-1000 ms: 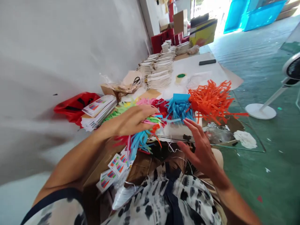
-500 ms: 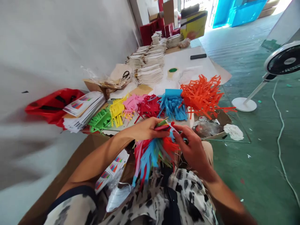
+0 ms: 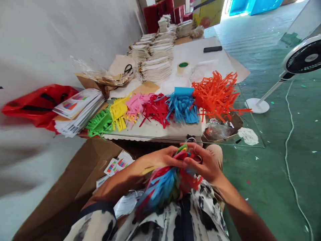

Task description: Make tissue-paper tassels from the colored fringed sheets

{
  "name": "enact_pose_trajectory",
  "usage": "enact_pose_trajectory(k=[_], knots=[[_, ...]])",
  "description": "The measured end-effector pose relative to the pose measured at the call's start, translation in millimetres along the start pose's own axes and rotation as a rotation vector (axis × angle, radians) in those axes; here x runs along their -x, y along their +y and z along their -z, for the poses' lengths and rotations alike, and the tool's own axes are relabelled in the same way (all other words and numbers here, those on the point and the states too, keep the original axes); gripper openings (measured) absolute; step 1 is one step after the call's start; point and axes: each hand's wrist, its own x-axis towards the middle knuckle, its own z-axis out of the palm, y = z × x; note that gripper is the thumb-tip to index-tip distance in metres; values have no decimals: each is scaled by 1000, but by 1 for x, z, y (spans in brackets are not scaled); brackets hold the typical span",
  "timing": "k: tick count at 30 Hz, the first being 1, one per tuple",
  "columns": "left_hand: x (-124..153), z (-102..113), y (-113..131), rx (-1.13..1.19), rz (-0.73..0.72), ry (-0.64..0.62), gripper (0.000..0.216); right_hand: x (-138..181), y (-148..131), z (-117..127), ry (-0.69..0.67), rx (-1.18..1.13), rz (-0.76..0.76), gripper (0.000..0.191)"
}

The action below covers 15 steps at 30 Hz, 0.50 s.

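In front of my body, my left hand (image 3: 164,158) is closed around the gathered tops of several paper tassels (image 3: 162,184). Their pink, red, blue, green and orange strips hang down over my shirt. My right hand (image 3: 207,163) presses against the same tops from the other side, its fingers pinched together. A thin white string (image 3: 192,138) loops up by the right fingers; how it runs between them is hidden. Beyond both hands, along the table edge, lie piles of cut paper fringe: green (image 3: 100,122), yellow (image 3: 118,112), pink (image 3: 137,104), dark red (image 3: 156,109), blue (image 3: 183,108) and orange (image 3: 215,95).
Stacks of white paper pieces (image 3: 155,68) cover the table's far left part. Scissors (image 3: 128,69), a tape roll (image 3: 183,65) and a black phone-like slab (image 3: 212,49) lie there too. A fan (image 3: 304,58) stands at right. An open cardboard box (image 3: 85,170) sits at lower left.
Both hands have come down and closer to my body with the tassels. The white string loop now shows above the right fingers. The view has tilted downward somewhat.
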Motion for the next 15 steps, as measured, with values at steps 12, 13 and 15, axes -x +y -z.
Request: enact_pose_trajectory(k=[12,13,15], knots=[[-2,-3,-53,53,106,-16,64,21,12,-11,104,21,-120,35],[0,-2,-54,16,112,-26,65,20,11,-9,92,28,-113,35],[3,-3,-58,-68,112,-66,64,20,9,-7,37,15,-117,38]])
